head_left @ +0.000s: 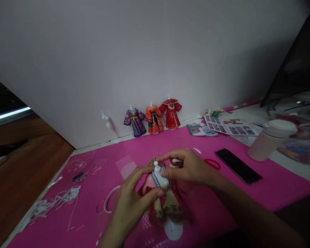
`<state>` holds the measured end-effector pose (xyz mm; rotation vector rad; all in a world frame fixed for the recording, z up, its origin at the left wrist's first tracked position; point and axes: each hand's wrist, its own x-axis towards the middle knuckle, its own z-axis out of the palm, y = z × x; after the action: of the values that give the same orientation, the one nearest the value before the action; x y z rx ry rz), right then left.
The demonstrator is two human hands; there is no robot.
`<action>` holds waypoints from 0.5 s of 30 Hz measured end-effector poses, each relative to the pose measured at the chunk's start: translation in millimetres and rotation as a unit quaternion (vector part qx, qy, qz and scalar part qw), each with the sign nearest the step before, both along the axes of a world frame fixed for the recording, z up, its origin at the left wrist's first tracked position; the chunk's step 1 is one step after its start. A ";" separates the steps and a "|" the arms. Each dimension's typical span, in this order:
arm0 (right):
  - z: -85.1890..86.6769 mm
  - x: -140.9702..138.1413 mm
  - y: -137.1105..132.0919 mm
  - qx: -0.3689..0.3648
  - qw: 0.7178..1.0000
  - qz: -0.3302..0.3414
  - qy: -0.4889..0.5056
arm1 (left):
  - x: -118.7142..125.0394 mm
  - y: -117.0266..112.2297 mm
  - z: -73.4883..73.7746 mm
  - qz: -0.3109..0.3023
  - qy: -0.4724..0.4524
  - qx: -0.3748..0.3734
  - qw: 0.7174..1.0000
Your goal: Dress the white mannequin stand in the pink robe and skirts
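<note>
A small white doll mannequin wearing a miniature robe stands tilted between my hands, its round white base below. The robe is pink and red with a pale yellow front and a grey-blue beaded trim. My left hand grips the robe's left side, thumb at the chest and index finger near the neck. On the right, my right hand pinches the robe's collar by the mannequin's shoulder. Its fingers partly hide the collar. Behind the mannequin, a green and gold patterned piece shows in part.
Three dressed mannequins, purple, orange and red, and a bare stand line the wall. White plastic scraps lie left. Red-handled scissors, a phone, a bottle and printed sheets lie right.
</note>
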<state>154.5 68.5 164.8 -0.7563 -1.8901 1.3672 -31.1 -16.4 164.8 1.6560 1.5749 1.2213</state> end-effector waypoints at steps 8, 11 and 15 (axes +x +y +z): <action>8.3 -6.6 -1.4 0.096 0.995 0.004 -0.022 | -7.2 -14.9 -17.5 -0.024 -0.115 -0.057 0.991; 7.2 -5.5 -2.5 0.084 0.996 -0.004 -0.022 | -27.5 -27.6 -42.4 0.039 -0.087 -0.054 0.994; 4.8 -5.5 -1.6 0.083 0.996 -0.010 -0.025 | -51.1 -47.0 -79.2 0.152 -0.045 -0.053 0.986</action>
<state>149.0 66.9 169.6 -0.7290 -2.0011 1.1715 -82.2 -63.4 85.6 1.3086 1.8500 1.3168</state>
